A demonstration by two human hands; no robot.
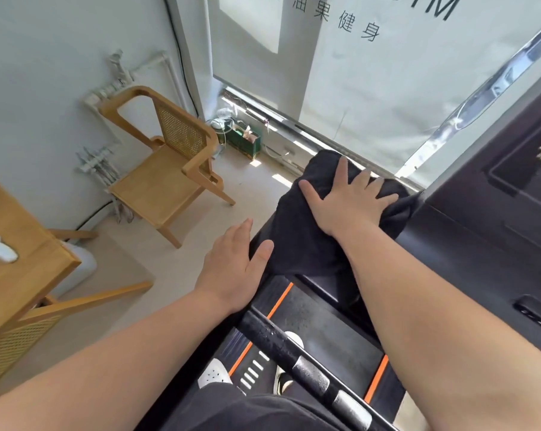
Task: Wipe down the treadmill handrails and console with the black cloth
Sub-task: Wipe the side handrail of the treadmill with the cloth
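Note:
The black cloth point(306, 231) lies draped over the left end of the treadmill console point(480, 244). My right hand point(346, 200) presses flat on top of the cloth with fingers spread. My left hand point(235, 269) rests flat at the console's left edge, its thumb touching the cloth's lower hem, holding nothing. A black handrail point(281, 346) with silver grip sensors runs diagonally below my arms. The treadmill belt point(325, 331) with orange stripes shows beneath it.
A wooden cane-back chair point(169, 163) stands to the left near the wall. A wooden table point(17, 256) sits at far left. A green bag point(244, 141) lies by the window blind point(387, 88). My white shoes point(214, 374) show below.

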